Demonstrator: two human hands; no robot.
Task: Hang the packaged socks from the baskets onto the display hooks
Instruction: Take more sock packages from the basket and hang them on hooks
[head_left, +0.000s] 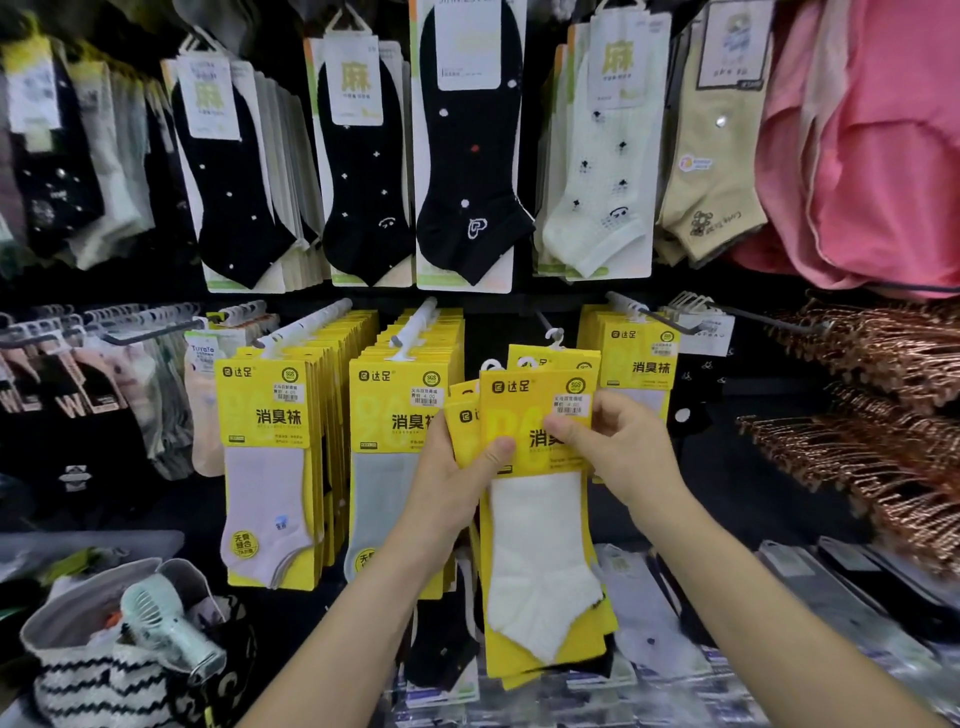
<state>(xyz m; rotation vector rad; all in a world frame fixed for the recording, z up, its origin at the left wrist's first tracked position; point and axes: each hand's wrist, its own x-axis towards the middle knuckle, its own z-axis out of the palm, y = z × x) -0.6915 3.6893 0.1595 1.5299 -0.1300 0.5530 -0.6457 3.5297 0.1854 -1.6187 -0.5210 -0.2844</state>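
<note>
I hold a stack of yellow-carded sock packs (540, 525) in front of the display; the front pack shows a white sock. My left hand (452, 467) grips the stack at its left edge, thumb across the front card. My right hand (613, 447) pinches the top right of the front pack near the price label. Just above the stack a dark display hook (545, 322) juts out, with one pack's white hanger (556, 340) on it. Full rows of the same yellow packs (270, 467) hang on hooks to the left and right.
Black, cream and beige socks (467, 156) hang in the upper row, pink garments (872, 156) at the upper right. Copper-coloured hangers (883, 395) stick out on the right. A striped bag with a small mint fan (161, 623) sits at lower left. Flat packs (831, 597) lie below.
</note>
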